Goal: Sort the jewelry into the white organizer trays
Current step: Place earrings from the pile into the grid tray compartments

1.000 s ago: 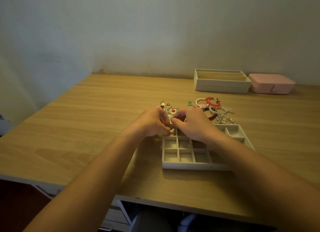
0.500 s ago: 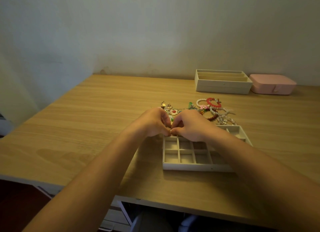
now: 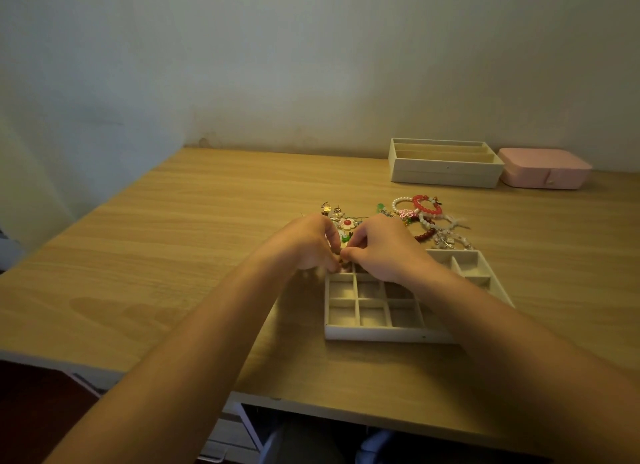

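Since a second ago little is altered: a small piece [image 3: 343,259], too tiny to be identified, is kept pinched in the curled grip of both the left hand [image 3: 308,245] and the right hand [image 3: 381,252] over the far-left corner of the white tray [image 3: 381,333], so its placing is judged unfinished.

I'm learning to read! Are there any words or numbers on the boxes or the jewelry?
None: no words, numbers or signs show on the grid tray, the slotted tray, the pink box or the jewelry pile.
The small piece pinched between left hand and right hand is too tiny to tell.
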{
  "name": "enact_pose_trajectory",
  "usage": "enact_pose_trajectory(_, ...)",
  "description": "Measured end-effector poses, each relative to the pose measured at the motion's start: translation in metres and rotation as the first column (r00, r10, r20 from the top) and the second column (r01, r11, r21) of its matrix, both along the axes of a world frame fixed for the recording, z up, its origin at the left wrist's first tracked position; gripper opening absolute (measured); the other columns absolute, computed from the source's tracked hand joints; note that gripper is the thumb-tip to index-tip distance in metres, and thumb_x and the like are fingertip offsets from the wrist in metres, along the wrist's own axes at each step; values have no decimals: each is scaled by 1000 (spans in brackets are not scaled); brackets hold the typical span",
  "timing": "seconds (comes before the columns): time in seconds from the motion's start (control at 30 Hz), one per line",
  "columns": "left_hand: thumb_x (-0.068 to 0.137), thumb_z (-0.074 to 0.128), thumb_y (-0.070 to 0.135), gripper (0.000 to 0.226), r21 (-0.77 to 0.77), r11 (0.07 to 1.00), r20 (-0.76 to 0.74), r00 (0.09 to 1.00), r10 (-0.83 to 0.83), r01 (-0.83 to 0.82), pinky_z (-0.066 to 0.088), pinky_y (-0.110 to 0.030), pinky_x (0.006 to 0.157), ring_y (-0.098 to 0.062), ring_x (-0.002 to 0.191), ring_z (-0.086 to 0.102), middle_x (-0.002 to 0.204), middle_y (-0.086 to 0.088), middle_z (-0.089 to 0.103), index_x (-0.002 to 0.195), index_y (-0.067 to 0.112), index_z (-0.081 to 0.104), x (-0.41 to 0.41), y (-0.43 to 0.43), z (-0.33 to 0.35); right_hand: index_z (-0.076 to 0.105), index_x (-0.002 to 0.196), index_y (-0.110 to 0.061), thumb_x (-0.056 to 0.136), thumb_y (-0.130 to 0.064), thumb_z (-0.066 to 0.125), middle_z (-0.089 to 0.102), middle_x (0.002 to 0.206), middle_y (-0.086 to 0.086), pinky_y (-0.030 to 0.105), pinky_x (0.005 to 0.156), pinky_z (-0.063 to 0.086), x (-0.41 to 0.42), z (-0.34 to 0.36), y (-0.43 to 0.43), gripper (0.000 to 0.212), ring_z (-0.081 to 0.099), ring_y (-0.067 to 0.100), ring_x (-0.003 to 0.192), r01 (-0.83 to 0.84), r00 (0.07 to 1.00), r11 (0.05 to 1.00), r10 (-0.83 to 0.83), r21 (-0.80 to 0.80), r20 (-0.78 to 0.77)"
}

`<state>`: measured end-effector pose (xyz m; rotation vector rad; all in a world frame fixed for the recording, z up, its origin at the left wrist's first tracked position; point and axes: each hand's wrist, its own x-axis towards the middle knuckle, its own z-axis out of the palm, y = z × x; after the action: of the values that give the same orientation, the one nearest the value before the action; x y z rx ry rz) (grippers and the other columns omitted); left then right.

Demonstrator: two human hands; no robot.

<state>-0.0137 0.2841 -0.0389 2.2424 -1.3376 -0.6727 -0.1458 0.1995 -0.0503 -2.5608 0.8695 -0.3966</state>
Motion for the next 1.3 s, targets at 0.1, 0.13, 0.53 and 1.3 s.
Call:
enact_pose_trajectory(0.1, 70, 84, 6, 34, 23, 1000, -17, 1000, -5, 5, 42, -26, 64, -18, 71, 51, 76, 0, 56, 84, 23, 58, 0, -2, 1, 79, 88, -19, 89, -31, 78, 70, 80, -4, 28, 69, 52, -2, 0, -2, 13, 61, 7, 76, 50, 997, 997, -54, 52, 61)
enact_pose_trajectory(0.13, 70, 84, 5, 34, 26, 1000, -15, 1000, -4, 5, 40, -26, 62, -19, 72, 50, 75, 1, 54, 85, 22, 58, 0, -2, 2, 79, 88, -18, 88, -31, 79, 71, 81, -3, 30, 71, 54, -2, 1, -3, 13, 62, 8, 77, 53, 997, 996, -57, 65, 61)
enact_pose_trajectory(0.53, 82, 74, 5, 12, -73, 997, -149, 989, 1, -13, 42, -25, 67, -15, 72, 53, 74, -1, 62, 81, 18, 72, 7, 5, 7, 72, 81, -19, 86, -33, 80, 68, 79, -1, 33, 70, 54, 0, 0, 2, 17, 62, 12, 76, 75, 996, 997, -76, 16, 36)
enact_pose_trajectory(1.3, 91, 67, 9, 21, -343, 891, -89, 955, 284, -297, 48, -25, 71, -12, 83, 65, 91, 1, 71, 83, 27, 72, 37, 4, -14, 64, 87, -14, 96, -29, 66, 63, 82, 1, 31, 65, 44, 2, 12, -25, 17, 56, 14, 76, 118, 955, 978, -159, 173, 250)
